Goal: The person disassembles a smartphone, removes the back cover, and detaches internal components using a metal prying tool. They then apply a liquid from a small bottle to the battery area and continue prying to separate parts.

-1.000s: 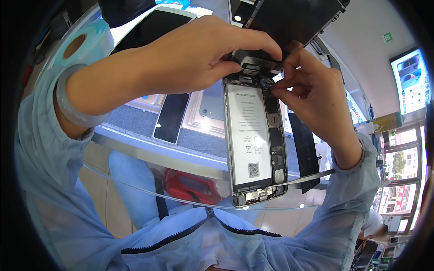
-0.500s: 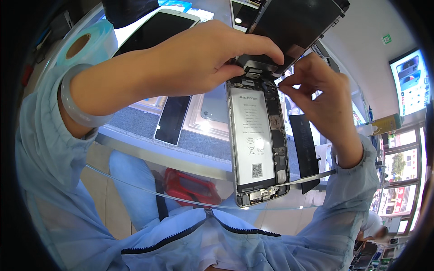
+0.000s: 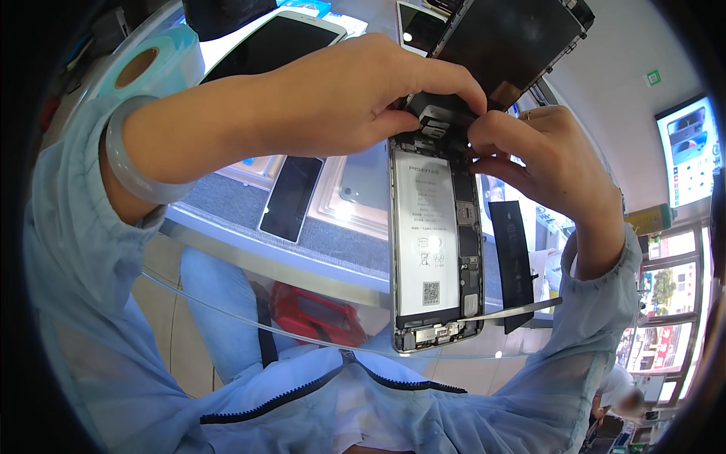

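An opened phone body (image 3: 427,250) with a white battery lies with its lower end over the glass counter's front edge. Its dark screen assembly (image 3: 511,45) is raised at the upper end. My left hand (image 3: 340,98) has thumb and index finger closed on the lower part of that screen, by the small metal parts. My right hand (image 3: 544,163) has its fingertips bent together at the top right of the phone body, by the connectors; what is between them is hidden. A black battery (image 3: 511,261) is right of the phone, and a thin metal tool (image 3: 522,309) crosses the phone's lower end.
On the counter (image 3: 227,253) are a white phone (image 3: 268,41), a dark phone (image 3: 290,198) and a film roll (image 3: 159,72). A red object (image 3: 318,318) shows through the glass. A bottle (image 3: 645,217), a wall screen (image 3: 688,151) and another person (image 3: 620,397) are at right.
The raised screen and my left hand have shifted slightly to the right. My right hand has turned and lowered, its index finger more bent at the connectors.
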### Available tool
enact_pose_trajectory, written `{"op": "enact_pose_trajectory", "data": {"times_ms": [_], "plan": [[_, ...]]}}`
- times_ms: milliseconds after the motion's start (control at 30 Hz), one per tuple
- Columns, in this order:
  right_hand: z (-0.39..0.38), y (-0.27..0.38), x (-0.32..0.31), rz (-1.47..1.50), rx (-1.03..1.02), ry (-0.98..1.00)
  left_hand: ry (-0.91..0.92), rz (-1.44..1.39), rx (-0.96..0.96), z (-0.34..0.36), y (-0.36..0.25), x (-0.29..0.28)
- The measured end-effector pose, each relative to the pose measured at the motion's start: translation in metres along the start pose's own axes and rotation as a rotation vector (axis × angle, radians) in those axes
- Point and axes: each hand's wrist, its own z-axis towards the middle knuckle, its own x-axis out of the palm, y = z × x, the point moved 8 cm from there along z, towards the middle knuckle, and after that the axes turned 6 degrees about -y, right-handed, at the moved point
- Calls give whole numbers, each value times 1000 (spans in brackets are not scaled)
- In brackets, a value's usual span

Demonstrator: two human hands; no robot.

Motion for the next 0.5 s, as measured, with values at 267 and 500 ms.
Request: {"op": "enact_pose_trajectory", "data": {"times_ms": [267, 500], "plan": [[12, 1, 0, 136, 10, 63, 11, 16, -28, -1, 2, -1], [16, -1, 4, 148, 50, 113, 12, 9, -10, -2, 2, -2]]}}
